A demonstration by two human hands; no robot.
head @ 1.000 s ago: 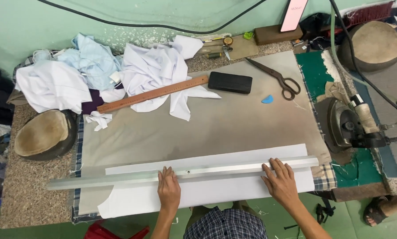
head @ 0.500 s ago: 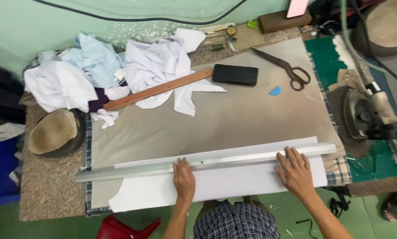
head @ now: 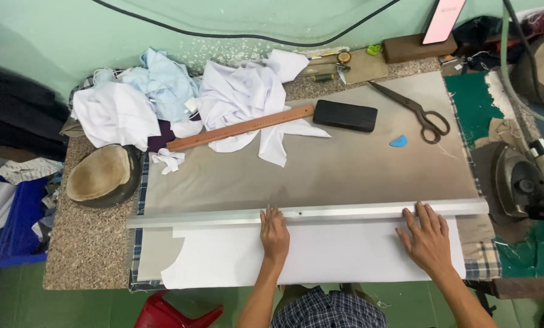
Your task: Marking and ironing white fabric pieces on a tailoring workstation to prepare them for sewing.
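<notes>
We look down on a speckled stone surface [head: 90, 255] set against a pale green wall [head: 235, 24], where a black cable [head: 254, 35] sags. The floor [head: 102, 307] below is green, with a red stool [head: 175, 316] tucked underneath. Light falls soft and even.

Even, fairly bright light falls from above across the tabletop [head: 369, 164], leaving only soft, short shadows beneath the heaped cloth [head: 235, 97] near its far edge. The view is sharp at the centre, with mild wide-angle bowing toward the edges and dimmer corners on the left.
</notes>
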